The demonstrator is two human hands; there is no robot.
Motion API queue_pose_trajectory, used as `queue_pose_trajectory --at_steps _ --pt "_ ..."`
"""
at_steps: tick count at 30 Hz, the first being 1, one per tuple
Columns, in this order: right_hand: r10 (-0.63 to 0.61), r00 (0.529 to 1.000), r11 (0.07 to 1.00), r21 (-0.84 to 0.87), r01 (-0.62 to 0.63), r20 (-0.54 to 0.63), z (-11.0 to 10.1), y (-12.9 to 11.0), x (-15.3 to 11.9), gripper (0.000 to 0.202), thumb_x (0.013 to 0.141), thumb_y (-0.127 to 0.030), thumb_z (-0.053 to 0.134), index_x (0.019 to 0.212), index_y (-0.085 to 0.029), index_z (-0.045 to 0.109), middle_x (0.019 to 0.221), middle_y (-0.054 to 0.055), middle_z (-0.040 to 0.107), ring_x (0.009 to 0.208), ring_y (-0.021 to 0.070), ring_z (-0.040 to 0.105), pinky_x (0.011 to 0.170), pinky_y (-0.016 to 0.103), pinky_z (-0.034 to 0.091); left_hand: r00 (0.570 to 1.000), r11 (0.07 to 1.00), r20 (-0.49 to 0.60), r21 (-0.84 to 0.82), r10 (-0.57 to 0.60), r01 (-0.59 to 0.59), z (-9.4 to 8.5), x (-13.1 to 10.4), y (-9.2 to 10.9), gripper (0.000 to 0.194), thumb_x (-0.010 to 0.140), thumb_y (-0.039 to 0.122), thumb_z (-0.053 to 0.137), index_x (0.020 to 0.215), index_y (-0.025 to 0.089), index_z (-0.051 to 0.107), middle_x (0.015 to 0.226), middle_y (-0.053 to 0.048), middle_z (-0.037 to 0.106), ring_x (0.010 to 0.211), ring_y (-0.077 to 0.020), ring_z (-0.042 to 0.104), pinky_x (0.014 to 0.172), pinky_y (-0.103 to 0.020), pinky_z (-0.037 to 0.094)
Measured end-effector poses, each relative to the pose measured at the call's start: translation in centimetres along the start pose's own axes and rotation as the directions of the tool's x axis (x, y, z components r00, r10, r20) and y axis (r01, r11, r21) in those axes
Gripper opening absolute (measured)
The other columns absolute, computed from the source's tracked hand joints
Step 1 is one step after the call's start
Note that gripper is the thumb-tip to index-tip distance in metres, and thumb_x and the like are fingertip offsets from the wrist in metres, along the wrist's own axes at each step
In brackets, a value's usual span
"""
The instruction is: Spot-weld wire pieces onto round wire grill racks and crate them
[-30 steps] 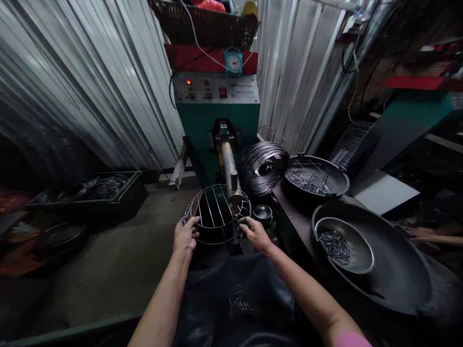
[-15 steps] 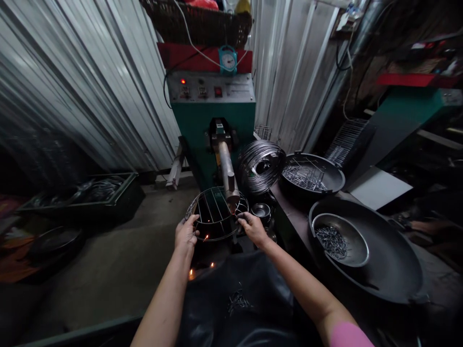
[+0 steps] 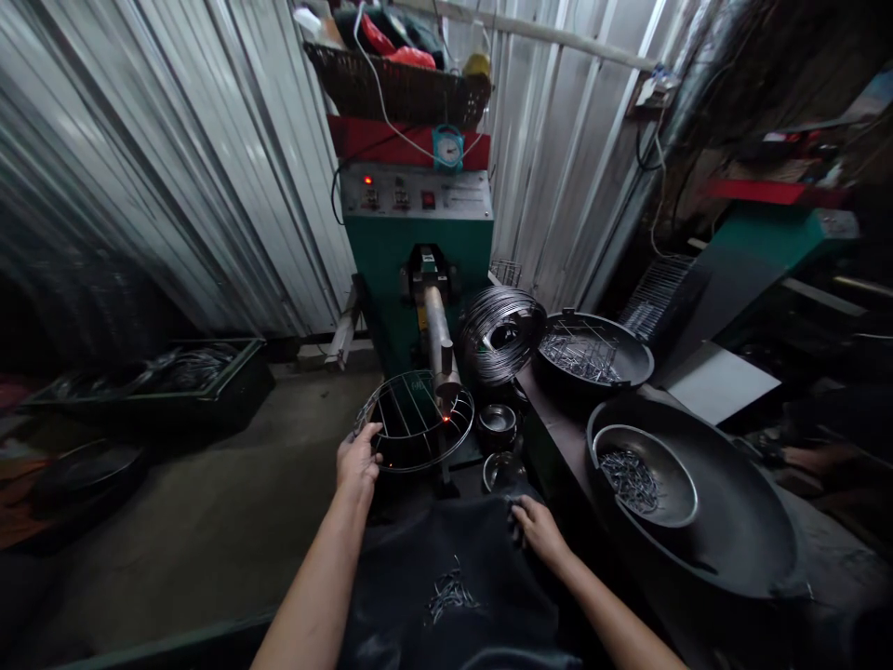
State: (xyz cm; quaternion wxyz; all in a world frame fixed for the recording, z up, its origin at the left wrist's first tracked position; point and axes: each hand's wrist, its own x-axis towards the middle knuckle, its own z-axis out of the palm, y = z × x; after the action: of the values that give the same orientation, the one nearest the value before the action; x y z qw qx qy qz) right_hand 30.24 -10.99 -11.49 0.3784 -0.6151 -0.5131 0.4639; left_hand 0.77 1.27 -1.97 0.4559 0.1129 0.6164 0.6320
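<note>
My left hand (image 3: 359, 458) grips the left rim of a round wire basket (image 3: 417, 435), whose right side sits under the metal arm (image 3: 437, 340) of a green machine (image 3: 380, 244). A small orange glow shows where the arm's tip meets the wire. My right hand (image 3: 534, 526) is closed on the edge of a dark apron (image 3: 391, 568) spread over my lap, away from the basket. Short wire pieces (image 3: 450, 594) lie in a small pile on the apron.
A wire coil (image 3: 502, 335) stands right of the machine. Beyond it are a pan of wire parts (image 3: 593, 349) and a large pan (image 3: 739, 521) holding a bowl of short pieces (image 3: 684, 465). A green bin (image 3: 230, 372) sits at left.
My right hand has left the basket's rim and moved down to the apron, pulling its edge up. The flying sparks have mostly gone. The view has tilted slightly upward.
</note>
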Motion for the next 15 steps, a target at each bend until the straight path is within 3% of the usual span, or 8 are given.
queue_pose_trajectory --at_steps 3,7,10,12,15 --pt "-0.057 0.998 0.998 0.019 0.058 -0.034 0.0 -0.8 -0.4 0.025 0.074 -0.045 0.056 0.076 -0.021 0.064 0.049 -0.002 0.053 0.039 0.0137 0.049 0.039 0.026 0.039 1.0 1.0 0.003 -0.009 0.004 -0.004 -0.1 -0.2 0.1 0.037 0.035 0.028 0.071 0.061 0.017 0.048 0.05 0.008 0.041 0.04 -0.005 0.031 0.034 -0.018 0.02" --pt "-0.192 0.98 0.958 0.208 0.198 -0.051 1.7 -6.7 1.6 0.032 0.073 -0.046 0.06 0.088 -0.018 0.066 0.071 0.004 0.065 0.062 0.017 0.06 0.056 0.028 0.048 0.998 0.998 -0.003 -0.011 0.062 -0.062 -0.1 -1.0 0.7 0.037 0.037 0.028 0.071 0.065 0.017 0.049 0.05 0.008 0.04 0.041 -0.0051 0.031 0.033 -0.018 0.023" --pt "-0.261 0.965 0.902 0.358 0.243 0.002 4.2 -11.1 3.7 0.035 0.077 -0.047 0.056 0.095 -0.018 0.064 0.077 0.004 0.066 0.066 0.0159 0.062 0.059 0.027 0.049 0.992 0.991 0.001 0.029 0.13 -0.13 -0.1 -1.6 0.9 0.037 0.041 0.029 0.07 0.071 0.017 0.052 0.056 0.006 0.046 0.042 -0.0055 0.034 0.034 -0.018 0.026" --pt "-0.297 0.954 0.903 0.338 0.265 0.046 5.8 -12.6 4.8 0.032 0.077 -0.044 0.056 0.094 -0.018 0.064 0.075 0.003 0.066 0.062 0.015 0.061 0.056 0.025 0.047 0.99 0.989 0.027 0.036 0.14 -0.141 0.0 -1.8 0.9 0.037 0.043 0.03 0.069 0.074 0.017 0.052 0.059 0.006 0.048 0.043 -0.0056 0.036 0.035 -0.018 0.027" --pt "-0.317 0.946 0.936 0.185 0.3 0.07 7.2 -13.1 5.9 0.024 0.076 -0.037 0.056 0.086 -0.018 0.066 0.067 0.002 0.064 0.056 0.0142 0.059 0.052 0.024 0.045 0.991 0.991 0.04 0.026 0.13 -0.131 0.1 -1.9 0.9 0.041 0.044 0.031 0.07 0.078 0.018 0.051 0.06 0.006 0.046 0.043 -0.0052 0.036 0.036 -0.018 0.027"
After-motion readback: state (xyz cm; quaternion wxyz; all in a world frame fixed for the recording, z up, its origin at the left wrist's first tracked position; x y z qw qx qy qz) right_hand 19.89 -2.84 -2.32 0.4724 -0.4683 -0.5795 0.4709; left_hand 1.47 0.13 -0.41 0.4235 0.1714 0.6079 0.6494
